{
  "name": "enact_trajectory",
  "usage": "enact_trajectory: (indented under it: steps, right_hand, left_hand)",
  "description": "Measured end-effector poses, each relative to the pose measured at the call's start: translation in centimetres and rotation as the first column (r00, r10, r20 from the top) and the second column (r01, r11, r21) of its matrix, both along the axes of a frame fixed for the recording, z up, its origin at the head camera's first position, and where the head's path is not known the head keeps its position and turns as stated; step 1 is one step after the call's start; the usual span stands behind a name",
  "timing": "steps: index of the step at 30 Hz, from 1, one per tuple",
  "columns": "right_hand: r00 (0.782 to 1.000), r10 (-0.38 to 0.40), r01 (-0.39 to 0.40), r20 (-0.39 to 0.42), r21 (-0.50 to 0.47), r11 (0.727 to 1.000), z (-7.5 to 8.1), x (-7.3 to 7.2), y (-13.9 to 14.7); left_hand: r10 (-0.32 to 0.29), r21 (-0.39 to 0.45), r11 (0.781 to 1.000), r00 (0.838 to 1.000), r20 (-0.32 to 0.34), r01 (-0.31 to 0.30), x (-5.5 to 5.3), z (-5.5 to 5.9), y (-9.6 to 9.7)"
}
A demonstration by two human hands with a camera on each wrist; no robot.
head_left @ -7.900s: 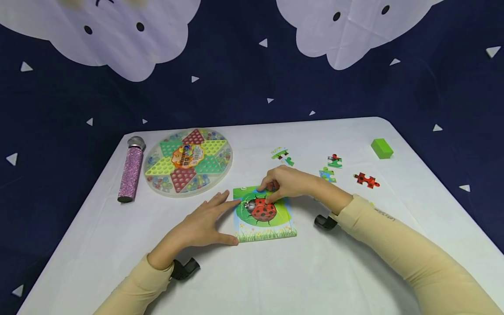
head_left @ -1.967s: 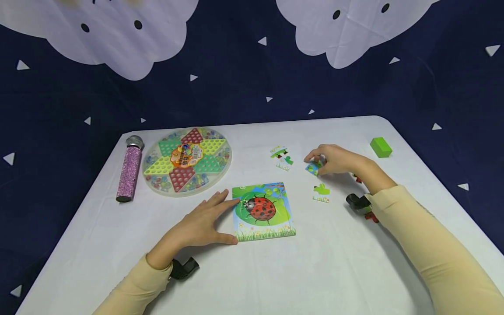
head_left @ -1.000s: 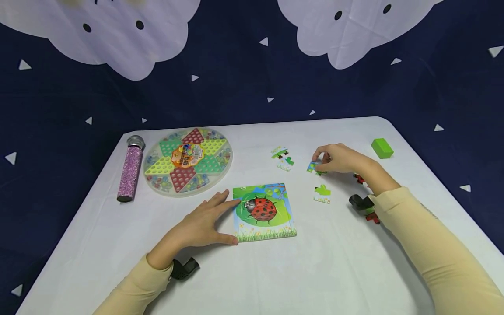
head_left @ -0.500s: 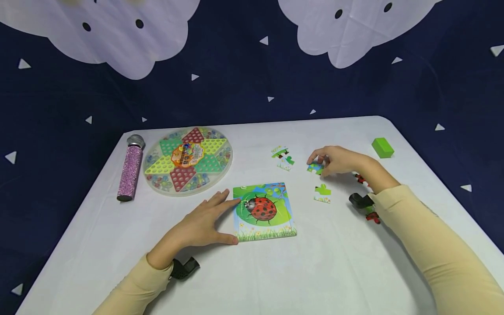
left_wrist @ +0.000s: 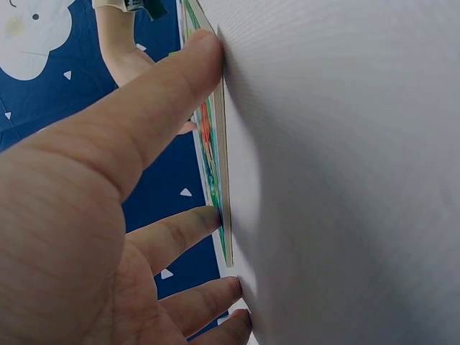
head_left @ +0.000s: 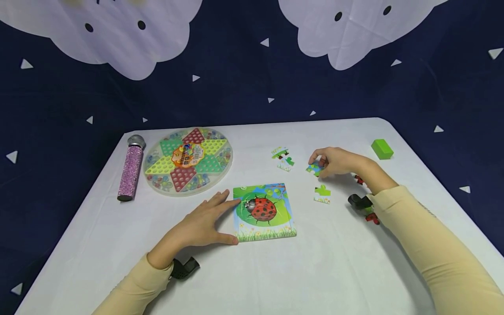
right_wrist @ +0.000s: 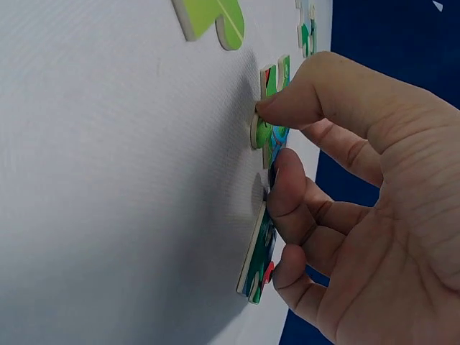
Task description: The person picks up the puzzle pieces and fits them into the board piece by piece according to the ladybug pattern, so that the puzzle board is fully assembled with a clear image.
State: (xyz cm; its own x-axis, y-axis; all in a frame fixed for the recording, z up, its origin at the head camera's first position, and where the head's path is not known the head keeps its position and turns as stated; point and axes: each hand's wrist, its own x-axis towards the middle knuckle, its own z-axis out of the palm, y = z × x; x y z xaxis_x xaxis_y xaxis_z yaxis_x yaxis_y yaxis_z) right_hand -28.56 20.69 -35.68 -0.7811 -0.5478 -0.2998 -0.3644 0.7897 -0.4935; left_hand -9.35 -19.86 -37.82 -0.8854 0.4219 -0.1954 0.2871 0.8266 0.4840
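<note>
My left hand [head_left: 198, 225] lies at the left side of a square ladybug puzzle [head_left: 261, 212], fingers spread, thumb at its lower left corner. In the left wrist view, the thumb and a finger touch the puzzle's edge [left_wrist: 225, 165]. To the right and farther back, my right hand [head_left: 336, 161] pinches a blue-and-green puzzle piece [head_left: 313, 169] between thumb and fingers, low over the table. The right wrist view shows the thumb on this piece [right_wrist: 264, 133] and another dark green piece [right_wrist: 255, 259] below the curled fingers; the hand hides that one in the head view.
Loose puzzle pieces [head_left: 280, 153] lie behind the ladybug puzzle. A green piece [head_left: 322, 192] lies nearer, and red pieces [head_left: 372, 218] lie partly under the right forearm. A round marble board game [head_left: 188, 162], a glittery microphone [head_left: 131, 170] and a green block [head_left: 382, 149] stand farther out.
My right hand has moved from the ladybug puzzle's upper part to the pieces at the right. There it has shifted the blue-and-green piece slightly left. My left hand has stayed in place.
</note>
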Motion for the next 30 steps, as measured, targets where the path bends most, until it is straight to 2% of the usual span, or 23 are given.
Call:
enact_trajectory:
  steps: [12, 30]
  right_hand:
    - [0.999, 0.021, -0.017, -0.032, 0.118, 0.993, 1.0, 0.0, -1.1]
    - [1.000, -0.020, 0.020, 0.015, 0.011, 1.000, 0.4, 0.1, 0.7]
  left_hand:
    - [0.000, -0.010, 1.000, 1.000, -0.005, 0.000, 0.0, 0.0, 0.0]
    - [-0.006, 0.004, 1.000, 1.000, 0.001, 0.006, 0.2, 0.2, 0.0]
